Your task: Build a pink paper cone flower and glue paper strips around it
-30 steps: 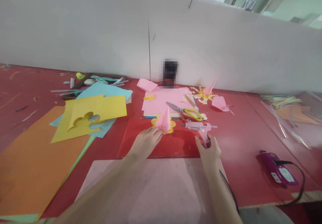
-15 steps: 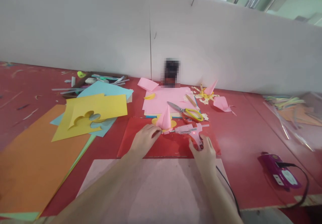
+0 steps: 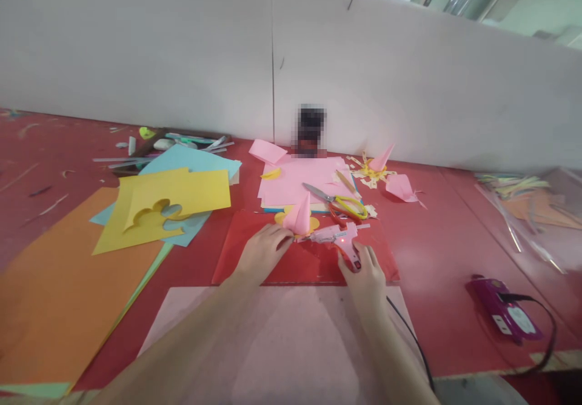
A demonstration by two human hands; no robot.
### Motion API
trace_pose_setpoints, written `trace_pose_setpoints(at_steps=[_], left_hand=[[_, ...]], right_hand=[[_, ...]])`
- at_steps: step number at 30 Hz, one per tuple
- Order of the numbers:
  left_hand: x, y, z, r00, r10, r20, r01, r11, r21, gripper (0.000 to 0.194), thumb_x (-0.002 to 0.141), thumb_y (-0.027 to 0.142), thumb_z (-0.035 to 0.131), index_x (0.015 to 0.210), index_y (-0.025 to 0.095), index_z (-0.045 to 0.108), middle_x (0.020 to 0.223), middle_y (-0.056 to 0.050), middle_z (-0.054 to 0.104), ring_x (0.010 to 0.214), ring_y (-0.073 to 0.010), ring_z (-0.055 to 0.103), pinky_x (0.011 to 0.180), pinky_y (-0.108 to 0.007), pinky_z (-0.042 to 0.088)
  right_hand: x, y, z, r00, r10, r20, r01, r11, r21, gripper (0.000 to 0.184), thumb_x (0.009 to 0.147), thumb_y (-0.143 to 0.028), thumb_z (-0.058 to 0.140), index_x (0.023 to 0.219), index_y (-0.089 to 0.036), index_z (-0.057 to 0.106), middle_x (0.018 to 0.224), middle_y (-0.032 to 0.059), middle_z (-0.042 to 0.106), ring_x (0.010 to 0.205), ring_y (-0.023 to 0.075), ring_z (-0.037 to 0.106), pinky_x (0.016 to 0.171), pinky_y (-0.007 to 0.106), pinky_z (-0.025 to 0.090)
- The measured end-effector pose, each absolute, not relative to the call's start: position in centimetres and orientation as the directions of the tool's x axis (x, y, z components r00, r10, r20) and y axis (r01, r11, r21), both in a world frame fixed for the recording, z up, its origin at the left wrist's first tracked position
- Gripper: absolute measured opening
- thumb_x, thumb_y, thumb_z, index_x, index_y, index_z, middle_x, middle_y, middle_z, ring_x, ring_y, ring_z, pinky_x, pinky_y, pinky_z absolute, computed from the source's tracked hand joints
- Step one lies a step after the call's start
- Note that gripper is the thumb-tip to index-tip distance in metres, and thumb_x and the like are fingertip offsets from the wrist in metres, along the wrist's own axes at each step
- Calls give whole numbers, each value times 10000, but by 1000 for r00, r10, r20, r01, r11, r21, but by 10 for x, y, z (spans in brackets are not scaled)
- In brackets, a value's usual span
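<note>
Just beyond left grip [image 3: 262, 249], pink cone [image 3: 299, 217], hold unclear, right grip [image 3: 367, 281] around glue gun [image 3: 328, 233]

We list: one cone [image 3: 297, 218], smooth matt pink paper. One flower shape [image 3: 314, 224], matt yellow paper. One glue gun [image 3: 349, 236], pink plastic, slight sheen. One pair of scissors [image 3: 331, 199], smooth grey metal blades, yellow plastic handles. One cut-out sheet [image 3: 204, 191], matt yellow paper. One power strip [image 3: 491, 301], glossy purple plastic. One tabletop [image 3: 436, 241], red, smooth, faintly glossy. One partition [image 3: 136, 47], recorded by us as smooth, matt white.
</note>
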State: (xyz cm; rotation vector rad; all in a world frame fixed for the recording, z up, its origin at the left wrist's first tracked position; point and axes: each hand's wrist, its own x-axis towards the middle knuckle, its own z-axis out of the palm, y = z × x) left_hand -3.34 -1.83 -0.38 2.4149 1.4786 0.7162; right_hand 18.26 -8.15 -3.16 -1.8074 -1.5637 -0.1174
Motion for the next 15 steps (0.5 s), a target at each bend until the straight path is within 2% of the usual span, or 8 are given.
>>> trace_pose_setpoints(at_steps=[15], left_hand=[[-33,-18,-3,371,885,282,767,-463,444,122,851,241,484,858,214,603,862,0,638,822,-155,570,646,-249,436]], right_hand=[[184,-82,-31,247,818,520,870,49,-490,287,804,-383,525,984,-162,562,825,54,601,701,135,602,547,211,476]])
